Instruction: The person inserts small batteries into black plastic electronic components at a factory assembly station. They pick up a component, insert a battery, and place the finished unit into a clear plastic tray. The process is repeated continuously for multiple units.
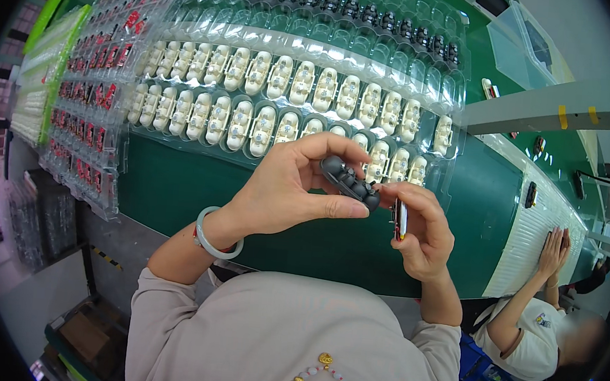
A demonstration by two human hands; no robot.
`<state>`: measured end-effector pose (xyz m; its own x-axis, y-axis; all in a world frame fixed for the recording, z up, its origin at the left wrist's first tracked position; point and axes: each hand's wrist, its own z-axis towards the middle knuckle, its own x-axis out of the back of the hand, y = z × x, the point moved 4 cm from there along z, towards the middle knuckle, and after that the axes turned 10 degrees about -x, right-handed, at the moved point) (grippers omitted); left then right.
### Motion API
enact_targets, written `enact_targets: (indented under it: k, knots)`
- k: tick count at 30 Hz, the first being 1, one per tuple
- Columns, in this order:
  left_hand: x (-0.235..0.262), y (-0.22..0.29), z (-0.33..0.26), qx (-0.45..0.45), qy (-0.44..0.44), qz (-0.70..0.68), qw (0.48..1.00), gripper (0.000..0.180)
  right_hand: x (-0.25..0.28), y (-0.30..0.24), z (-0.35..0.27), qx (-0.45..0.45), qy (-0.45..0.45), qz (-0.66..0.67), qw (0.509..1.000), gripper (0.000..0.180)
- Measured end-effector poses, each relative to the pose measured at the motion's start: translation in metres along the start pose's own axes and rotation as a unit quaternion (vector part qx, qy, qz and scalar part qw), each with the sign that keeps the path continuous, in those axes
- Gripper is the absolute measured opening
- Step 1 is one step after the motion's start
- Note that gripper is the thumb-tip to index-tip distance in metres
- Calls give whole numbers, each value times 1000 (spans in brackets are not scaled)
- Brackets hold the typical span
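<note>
My left hand (280,181) grips a black moulded plastic part (349,182) with rounded lobes, pinched between thumb and fingers above the near edge of the table. Just to its right, my right hand (427,236) holds a thin small circuit board (399,219), seen nearly edge-on, with a white face and red and dark bits. The board stands upright and close to the black part; whether they touch I cannot tell. Behind my hands lies a transparent blister tray (201,148) with rows of cream moulded parts (326,90) of similar lobed shape.
Black lobed parts (351,8) fill a row of the far tray. Trays of red-and-black small boards (102,96) are stacked left, beside a green-edged stack (73,36). A grey beam (548,109) crosses at right. A co-worker (523,336) rests hands on a white ribbed mat (530,237).
</note>
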<state>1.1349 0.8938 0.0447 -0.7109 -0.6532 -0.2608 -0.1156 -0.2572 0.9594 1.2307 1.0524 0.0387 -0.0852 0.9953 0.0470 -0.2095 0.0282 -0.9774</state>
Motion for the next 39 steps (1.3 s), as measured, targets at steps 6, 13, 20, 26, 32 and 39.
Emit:
enact_targets:
  k: [6, 13, 20, 26, 32, 39]
  knots:
    - [-6, -8, -1, 105, 12, -194, 975, 54, 0, -6, -3, 15, 57, -76, 995, 45]
    - [-18, -15, -2, 159, -59, -192, 967, 58, 9, -7, -2, 6, 90, -147, 985, 51]
    - [-19, -17, -4, 167, -60, -185, 967, 56, 5, 5, -3, -67, 66, -10, 996, 50]
    - [-18, -17, -3, 183, -62, -200, 961, 51, 2, 16, -1, -76, 44, 129, 988, 45]
    - [-17, -16, -4, 180, -52, -212, 959, 51, 1, 16, -2, -72, 45, 95, 992, 46]
    - [-17, -16, -5, 182, -54, -202, 961, 50, 1, 14, 0, -60, 50, 77, 994, 46]
